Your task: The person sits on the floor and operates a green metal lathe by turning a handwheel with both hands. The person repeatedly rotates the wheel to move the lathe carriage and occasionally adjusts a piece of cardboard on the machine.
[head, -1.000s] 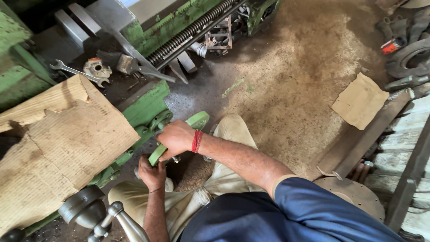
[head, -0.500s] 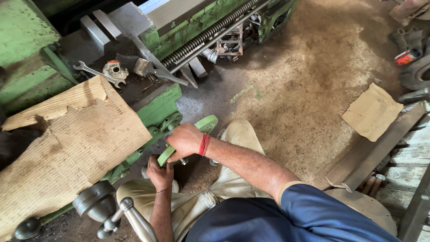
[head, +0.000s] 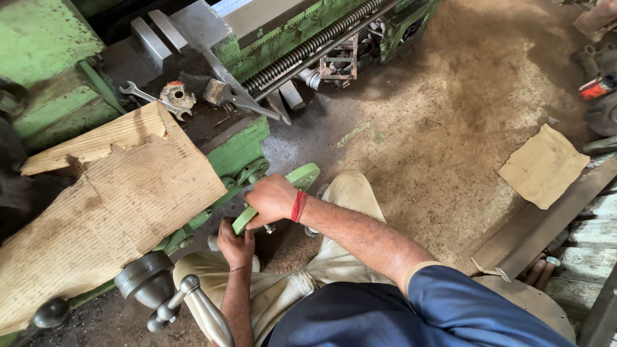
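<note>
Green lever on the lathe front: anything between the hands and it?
Nothing visible. The right hand already grips the green lever from above; the left hand sits at its lower end, beside the cardboard sheet.

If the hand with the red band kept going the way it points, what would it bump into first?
The right hand, gripping the green lever, points up-left. It would probably meet the torn cardboard sheet over the green machine first, though depth is unclear.

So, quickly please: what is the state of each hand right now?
Left hand: closed around the lower end of the green lever.
Right hand: closed around the middle of the same lever.
</note>
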